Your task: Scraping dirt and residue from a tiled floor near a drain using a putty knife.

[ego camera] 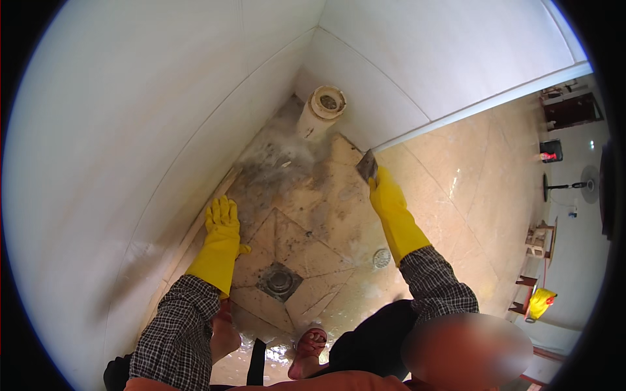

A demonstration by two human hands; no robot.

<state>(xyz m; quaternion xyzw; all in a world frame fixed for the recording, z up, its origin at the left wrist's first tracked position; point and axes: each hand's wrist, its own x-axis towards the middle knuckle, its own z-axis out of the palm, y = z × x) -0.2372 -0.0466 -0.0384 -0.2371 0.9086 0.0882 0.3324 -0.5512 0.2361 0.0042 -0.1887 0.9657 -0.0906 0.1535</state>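
My right hand (388, 198), in a long yellow rubber glove, holds a flat dark scraper (368, 166) at the end of the right wall panel, close to the floor. My left hand (222, 220) wears a matching glove. Its palm faces down with the fingers stretched forward by the base of the left wall, and nothing shows in it. Between the two hands lies a wet, tan tiled floor (318, 244) with dark grime. A short white plastic pipe (313, 119) stands up in the corner, and grey dirty residue (274, 156) spreads around its foot.
White wall panels (146, 122) meet behind the pipe. A square floor drain (279, 282) and a round drain cover (381, 258) lie before my sandalled feet (310, 344). Far right are a standing fan (589, 184), wooden stools (540, 239) and a yellow bag (540, 303).
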